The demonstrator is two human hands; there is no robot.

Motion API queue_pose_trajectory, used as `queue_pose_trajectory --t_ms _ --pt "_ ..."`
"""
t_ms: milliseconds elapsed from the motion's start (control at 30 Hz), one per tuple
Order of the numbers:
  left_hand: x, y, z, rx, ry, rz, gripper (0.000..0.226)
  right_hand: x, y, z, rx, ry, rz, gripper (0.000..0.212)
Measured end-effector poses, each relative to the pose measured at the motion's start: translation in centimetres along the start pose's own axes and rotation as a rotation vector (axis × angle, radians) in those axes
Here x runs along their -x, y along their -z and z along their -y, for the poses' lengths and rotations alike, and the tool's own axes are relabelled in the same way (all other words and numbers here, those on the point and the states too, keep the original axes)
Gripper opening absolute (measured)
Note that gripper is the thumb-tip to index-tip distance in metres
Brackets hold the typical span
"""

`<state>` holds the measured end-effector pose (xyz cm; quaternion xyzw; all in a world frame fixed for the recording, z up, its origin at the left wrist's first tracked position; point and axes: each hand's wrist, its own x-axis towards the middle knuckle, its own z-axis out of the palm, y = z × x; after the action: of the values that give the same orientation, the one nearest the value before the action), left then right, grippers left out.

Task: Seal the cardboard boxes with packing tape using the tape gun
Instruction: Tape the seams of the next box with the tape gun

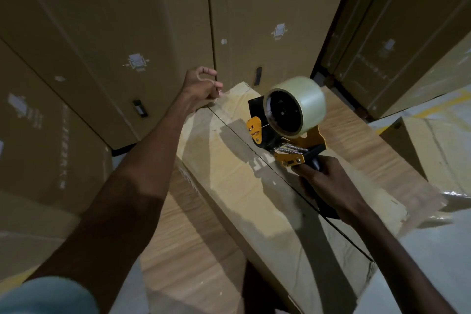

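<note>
Far left: tall stacked cartons (76, 33) stand upright, with printed white handling marks and a small dark label slot low on the face. A second tall carton (267, 7) stands just beside them, separated by a narrow vertical gap.

Lower left corner: a light blue sleeve (46, 296); the left forearm reaches up and forward from it.

Left hand (201, 86): at the far end of the long cardboard box (229, 173), fingers curled, thumb and fingertips pinching at the box's far corner edge, where a shiny film of clear tape lies. Whether the pinch actually holds the tape end or only the cardboard edge, cannot tell. Grip is together, on that corner.

Centre: the long box lies flat, running from the far corner toward the camera, its centre seam visible as a dark line along the top. It rests on a wood-grain surface (183, 250).

Right of centre: tape gun (285, 122), yellow and black frame, with a roll of clear tape (300, 104) mounted. The head sits above the box seam, near its far half, well apart from the left hand.

Right hand (328, 181): grip clamped round the gun's black handle.

Far right: another carton (438, 145) wrapped in glossy film, more tall cartons (397, 33) behind it.
</note>
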<state>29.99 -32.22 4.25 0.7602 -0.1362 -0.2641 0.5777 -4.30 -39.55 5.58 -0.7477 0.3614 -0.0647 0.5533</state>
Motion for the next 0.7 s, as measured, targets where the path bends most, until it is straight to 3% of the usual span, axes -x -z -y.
queue_pose_trajectory --t_ms 133,400,700 --pt "-1.0 0.4 -0.7 -0.046 -0.064 -0.062 0.042 0.0 -0.3 -0.2 -0.018 -0.012 0.009 0.033" --pt "-3.6 2.4 1.9 -0.028 0.002 -0.158 0.043 -0.2 -1.3 -0.7 0.009 -0.009 0.035 0.025" --pt "-4.0 2.5 3.4 0.014 -0.011 -0.174 0.035 -0.8 -2.2 -1.2 0.082 -0.031 0.016 0.024"
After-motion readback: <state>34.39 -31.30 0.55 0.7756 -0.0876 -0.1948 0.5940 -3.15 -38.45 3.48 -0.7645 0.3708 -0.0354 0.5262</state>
